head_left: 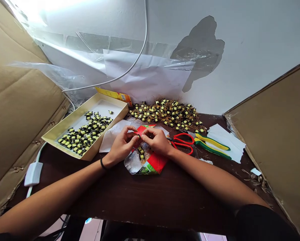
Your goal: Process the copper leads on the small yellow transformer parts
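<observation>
Thumb and fingers of my left hand (pixel 124 142) are closed in a pinch on a small black-and-yellow wire-wound coil (pixel 139 136). My right hand (pixel 157 140) pinches at the same coil from the other side, its fingertips close to those of the left. Much of the coil is hidden by the fingers. Below the hands lies a folded red, green and silver foil packet (pixel 153 166), with several similar coils (pixel 141 152) on it. A black band circles my left wrist.
To the left stands a cream cardboard tray (pixel 48 138) holding many coils. A pile of coils with copper wire ends (pixel 168 113) lies at the back. Red-handled scissors (pixel 183 139) and green-yellow pliers (pixel 212 144) rest on the right. Cardboard walls (pixel 272 134) flank the dark table (pixel 150 197).
</observation>
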{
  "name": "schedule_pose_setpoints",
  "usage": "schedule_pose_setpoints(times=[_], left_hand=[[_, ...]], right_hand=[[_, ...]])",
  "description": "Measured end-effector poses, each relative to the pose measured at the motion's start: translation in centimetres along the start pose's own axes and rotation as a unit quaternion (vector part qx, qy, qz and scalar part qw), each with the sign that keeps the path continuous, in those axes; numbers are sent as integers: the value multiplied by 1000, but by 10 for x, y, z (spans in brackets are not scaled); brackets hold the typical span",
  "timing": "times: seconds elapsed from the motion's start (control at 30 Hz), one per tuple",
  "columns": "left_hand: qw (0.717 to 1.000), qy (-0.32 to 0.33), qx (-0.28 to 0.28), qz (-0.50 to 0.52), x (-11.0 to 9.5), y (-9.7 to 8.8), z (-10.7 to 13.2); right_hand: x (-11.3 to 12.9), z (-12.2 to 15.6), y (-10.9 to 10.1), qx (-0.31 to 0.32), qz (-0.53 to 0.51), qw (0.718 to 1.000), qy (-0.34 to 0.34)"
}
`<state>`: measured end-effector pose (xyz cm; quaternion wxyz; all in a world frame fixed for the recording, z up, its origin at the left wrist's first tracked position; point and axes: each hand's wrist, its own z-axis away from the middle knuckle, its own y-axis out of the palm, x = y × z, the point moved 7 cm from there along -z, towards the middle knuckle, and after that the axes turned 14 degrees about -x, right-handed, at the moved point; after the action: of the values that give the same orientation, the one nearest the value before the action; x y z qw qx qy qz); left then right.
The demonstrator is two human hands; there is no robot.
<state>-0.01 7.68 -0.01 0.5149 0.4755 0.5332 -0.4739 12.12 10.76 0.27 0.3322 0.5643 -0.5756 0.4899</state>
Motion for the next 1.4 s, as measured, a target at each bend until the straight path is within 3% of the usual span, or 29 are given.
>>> schedule_pose_setpoints(times=[0.7,0.83,0.93,1.03,1.2,1.4], left_hand=[[999,21,-23,-12,-9,-3,1],[998,15,-53,2,-7,-10,0],[997,12,-78,7,-3,-17,-2],[997,3,-80,0,-2,-19,-3],[997,-20,-76,10,-4,-14,1],[997,-46,-56,5,-1,-8,5]], right_hand=[[11,5,-2,-32,15,999,-36],[10,4,-4,-40,28,998,-50],[15,5,-9,-75,63,992,-80],[26,10,-12,-103,79,980,-153],[40,22,-1,-68,109,948,-290],[30,19,1,-61,147,954,-253]])
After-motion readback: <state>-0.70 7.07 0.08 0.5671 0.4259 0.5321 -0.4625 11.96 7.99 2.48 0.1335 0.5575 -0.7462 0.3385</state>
